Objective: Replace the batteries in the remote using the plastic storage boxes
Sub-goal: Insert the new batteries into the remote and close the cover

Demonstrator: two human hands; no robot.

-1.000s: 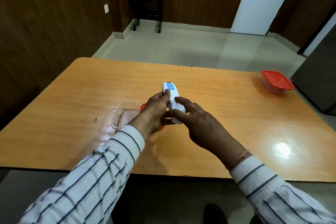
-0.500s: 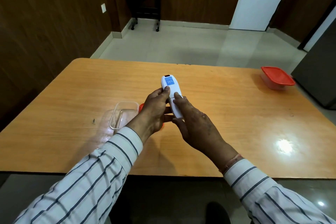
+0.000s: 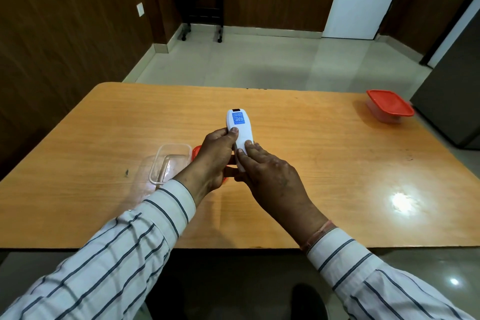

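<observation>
Remote, slim white plastic (image 3: 239, 130), is held back-side up above the orange wooden tabletop (image 3: 324, 163). Left hand (image 3: 214, 161) clamps its edge to steady it; right hand (image 3: 272, 176) fingers (image 3: 248, 143) press the rear, probably working the battery cover. Blue label text is illegible. Open clear plastic box (image 3: 170, 162) waits just beside.

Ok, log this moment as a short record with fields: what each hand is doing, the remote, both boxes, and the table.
left hand: grip on the remote's left edge
right hand: fingertips on the remote's back
remote: white, held above the table, blue label up
open box: clear, lidless, left of the hands
closed box: red lid on, far right corner
table: wooden
</observation>
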